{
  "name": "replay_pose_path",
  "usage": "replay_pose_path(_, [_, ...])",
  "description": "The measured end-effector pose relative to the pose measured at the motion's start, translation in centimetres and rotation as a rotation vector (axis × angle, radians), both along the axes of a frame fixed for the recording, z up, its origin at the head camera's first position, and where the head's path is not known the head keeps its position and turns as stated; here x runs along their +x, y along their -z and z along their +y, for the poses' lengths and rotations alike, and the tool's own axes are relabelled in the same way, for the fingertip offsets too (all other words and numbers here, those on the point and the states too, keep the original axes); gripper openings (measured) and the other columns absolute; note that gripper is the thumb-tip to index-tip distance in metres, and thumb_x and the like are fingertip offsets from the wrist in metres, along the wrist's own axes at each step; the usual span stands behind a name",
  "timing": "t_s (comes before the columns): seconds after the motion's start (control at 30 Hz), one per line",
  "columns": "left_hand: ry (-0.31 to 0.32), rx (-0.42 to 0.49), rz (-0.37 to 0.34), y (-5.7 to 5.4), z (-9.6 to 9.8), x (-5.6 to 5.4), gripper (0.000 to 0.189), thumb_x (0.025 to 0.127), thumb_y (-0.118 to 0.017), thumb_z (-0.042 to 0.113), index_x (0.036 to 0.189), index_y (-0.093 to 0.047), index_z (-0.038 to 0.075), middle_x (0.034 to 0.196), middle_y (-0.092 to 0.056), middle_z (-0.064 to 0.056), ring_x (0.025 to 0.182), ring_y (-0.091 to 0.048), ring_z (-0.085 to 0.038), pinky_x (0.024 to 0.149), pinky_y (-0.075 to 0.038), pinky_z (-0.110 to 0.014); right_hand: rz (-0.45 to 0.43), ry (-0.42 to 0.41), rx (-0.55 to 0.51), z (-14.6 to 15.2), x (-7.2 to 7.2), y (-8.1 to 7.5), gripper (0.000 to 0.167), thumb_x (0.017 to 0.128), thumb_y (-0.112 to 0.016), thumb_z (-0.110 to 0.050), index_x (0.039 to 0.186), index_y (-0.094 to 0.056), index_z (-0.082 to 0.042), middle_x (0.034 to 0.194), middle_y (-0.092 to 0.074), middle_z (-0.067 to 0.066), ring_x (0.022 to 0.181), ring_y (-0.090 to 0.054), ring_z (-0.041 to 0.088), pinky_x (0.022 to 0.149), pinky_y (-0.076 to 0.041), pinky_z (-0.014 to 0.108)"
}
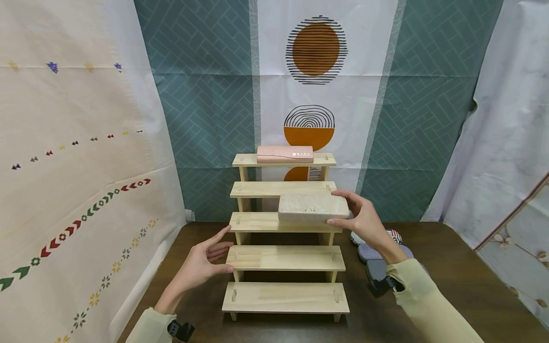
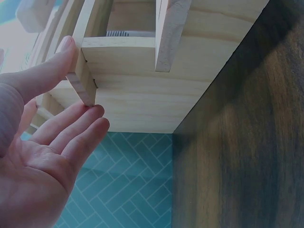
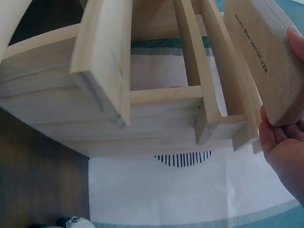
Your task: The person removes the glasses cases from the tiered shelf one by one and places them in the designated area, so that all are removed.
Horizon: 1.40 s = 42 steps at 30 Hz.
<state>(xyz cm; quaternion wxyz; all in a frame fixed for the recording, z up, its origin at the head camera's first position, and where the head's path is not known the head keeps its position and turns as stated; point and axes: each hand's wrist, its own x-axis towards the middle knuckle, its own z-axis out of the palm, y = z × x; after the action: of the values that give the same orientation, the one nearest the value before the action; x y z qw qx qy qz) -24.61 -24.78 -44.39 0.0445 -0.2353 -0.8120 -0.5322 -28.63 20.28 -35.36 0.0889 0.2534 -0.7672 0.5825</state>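
Observation:
A light wooden stepped rack (image 1: 285, 297) stands on the table with several steps rising toward the back. My right hand (image 1: 363, 220) grips the right end of a beige, rounded rectangular case (image 1: 313, 207), thumb and fingers on opposite sides. The case overlaps the middle step in the head view; in the right wrist view, its side (image 3: 261, 52) carries the printed words "REFUELING FOR CHINA". At the rack's left side, my left hand (image 1: 200, 264) has its fingers nearly straight, with fingertips at a step's end (image 2: 81, 80). A pink case (image 1: 285, 155) lies on the top step.
Behind my right forearm, a purple case (image 1: 368, 252), a dark grey case (image 1: 376, 270) and a striped item (image 1: 393, 236) lie on the dark wooden table (image 1: 454, 286). Patterned cloth (image 1: 206, 119) hangs behind the rack, and pale cloths hang at both sides.

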Motion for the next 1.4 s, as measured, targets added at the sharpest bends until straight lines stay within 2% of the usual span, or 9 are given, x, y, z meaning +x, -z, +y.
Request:
replay_pose_path(0.2, [-0.002, -0.001, -0.002, -0.1, 0.1, 0.0, 0.104, 0.078, -0.094, 0.006, 0.165, -0.04, 0.022, 0.138, -0.064, -0.024, 0.129, -0.063, -0.039, 0.103, -0.055, -0.047, 0.011, -0.025, -0.006, 1.1, 1.1, 0.7, 0.07, 0.087, -0.084, 0.003, 0.149, -0.052, 0.001, 0.145, -0.053, 0.021, 0.125, -0.057, 0.016, 0.093, -0.054, 0.022])
replay_pose_path(0.37, [0.006, 0.005, -0.002, -0.1, 0.1, 0.0, 0.104, 0.078, -0.094, 0.005, 0.165, -0.04, 0.022, 0.14, -0.062, -0.026, 0.129, -0.062, -0.04, 0.103, -0.053, -0.052, 0.037, -0.049, 0.004, 2.0, 2.1, 1.3, 0.068, 0.087, -0.083, 0.005, 0.148, -0.053, 0.0, 0.135, -0.057, 0.021, 0.113, -0.063, 0.018, 0.086, -0.057, 0.026])
replay_pose_path(0.5, [0.008, 0.002, 0.006, 0.0, 0.1, -0.1, 0.104, 0.077, -0.094, 0.005, 0.165, -0.04, 0.021, 0.14, -0.063, -0.024, 0.129, -0.062, -0.039, 0.102, -0.054, -0.049, 0.045, -0.04, 0.014, 2.7, 2.9, 1.8, 0.068, 0.087, -0.083, 0.006, 0.148, -0.053, 0.0, 0.131, -0.059, 0.017, 0.107, -0.064, 0.019, 0.083, -0.058, 0.026])
replay_pose_path(0.93, [0.006, 0.0, 0.004, -0.1, 0.0, 0.0, 0.104, 0.078, -0.094, 0.006, 0.165, -0.04, 0.022, 0.14, -0.063, -0.023, 0.129, -0.062, -0.039, 0.103, -0.052, -0.055, 0.069, -0.028, 0.02, 4.8, 5.2, 2.8, 0.068, 0.086, -0.081, 0.01, 0.147, -0.054, 0.001, 0.132, -0.06, 0.013, 0.108, -0.064, 0.017, 0.083, -0.058, 0.025])
replay_pose_path(1.17, [0.006, -0.004, 0.002, -0.1, 0.0, 0.0, 0.104, 0.078, -0.094, 0.005, 0.165, -0.04, 0.022, 0.14, -0.063, -0.023, 0.129, -0.062, -0.039, 0.103, -0.052, -0.053, 0.08, -0.026, 0.012, 5.8, 6.0, 3.4, 0.07, 0.084, -0.082, 0.013, 0.147, -0.054, 0.002, 0.135, -0.06, 0.011, 0.111, -0.063, 0.016, 0.086, -0.056, 0.022])
replay_pose_path(1.4, [0.003, -0.006, 0.006, 0.0, 0.0, -0.1, 0.104, 0.077, -0.094, 0.005, 0.165, -0.04, 0.022, 0.139, -0.064, -0.023, 0.128, -0.063, -0.039, 0.102, -0.053, -0.052, 0.055, -0.01, 0.015, 6.8, 6.8, 3.9, 0.072, 0.084, -0.082, 0.013, 0.149, -0.054, 0.001, 0.136, -0.06, 0.009, 0.11, -0.064, 0.016, 0.085, -0.057, 0.023])
